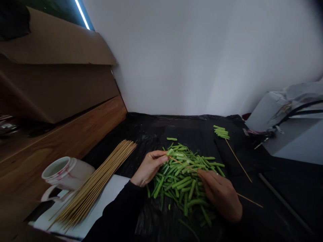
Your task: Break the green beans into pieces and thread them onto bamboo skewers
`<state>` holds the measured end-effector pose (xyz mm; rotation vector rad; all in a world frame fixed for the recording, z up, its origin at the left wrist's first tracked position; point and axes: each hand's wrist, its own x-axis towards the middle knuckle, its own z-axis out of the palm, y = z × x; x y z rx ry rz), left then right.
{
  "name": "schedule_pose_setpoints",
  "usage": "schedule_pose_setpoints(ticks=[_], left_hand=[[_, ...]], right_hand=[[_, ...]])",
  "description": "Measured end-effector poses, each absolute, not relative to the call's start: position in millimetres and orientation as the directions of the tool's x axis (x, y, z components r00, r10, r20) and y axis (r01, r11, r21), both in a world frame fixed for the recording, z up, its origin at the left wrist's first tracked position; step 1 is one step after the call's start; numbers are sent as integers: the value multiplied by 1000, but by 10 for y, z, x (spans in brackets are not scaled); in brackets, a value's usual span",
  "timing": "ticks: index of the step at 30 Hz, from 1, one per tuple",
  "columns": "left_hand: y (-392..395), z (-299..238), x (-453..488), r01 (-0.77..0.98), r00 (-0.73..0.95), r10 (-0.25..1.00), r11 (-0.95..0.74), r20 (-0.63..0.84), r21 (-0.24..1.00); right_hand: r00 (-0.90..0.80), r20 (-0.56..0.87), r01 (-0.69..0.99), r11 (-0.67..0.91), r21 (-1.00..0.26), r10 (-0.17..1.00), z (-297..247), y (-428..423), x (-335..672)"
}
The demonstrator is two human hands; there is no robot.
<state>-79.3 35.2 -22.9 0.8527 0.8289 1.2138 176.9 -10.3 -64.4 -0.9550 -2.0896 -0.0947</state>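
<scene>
A heap of cut green bean pieces (185, 178) lies on black plastic sheeting (156, 131). My left hand (148, 167) pinches a green piece at the heap's left edge, against the tip of a thin bamboo skewer (181, 164). That skewer runs down to the right under my right hand (220, 194), which is closed round it over the heap, with its tail sticking out at the lower right. A finished skewer (237, 158) with green pieces threaded at its top lies beyond, to the right.
A bundle of bare bamboo skewers (97, 184) lies at the left, partly on a white sheet (111, 195). A white mug (64, 173) stands beside it. Cardboard boxes (55, 67) and a wooden shelf are at the left; a grey box with cables (285, 114) at the right.
</scene>
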Motion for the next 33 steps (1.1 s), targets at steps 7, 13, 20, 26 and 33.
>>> schedule_pose_setpoints(ticks=[7,13,20,26,33], left_hand=[[335,-198,-749,-421,119,988,136,-94,897],[279,-165,-648,-313,137,989,103,-62,944],[219,-165,-566,-200,202,979,61,-19,978],[199,-111,-546,-129,202,979,18,8,991],[184,-115,-516,-180,220,975,74,-33,981]], right_hand=[[-353,717,645,712,-279,601,-572,-110,1710],[-348,703,652,699,-295,621,-510,-146,1646],[-343,724,629,719,-296,599,-527,-163,1617],[-359,710,615,726,-307,605,-503,-179,1608],[-357,700,625,715,-314,619,-531,-175,1610]])
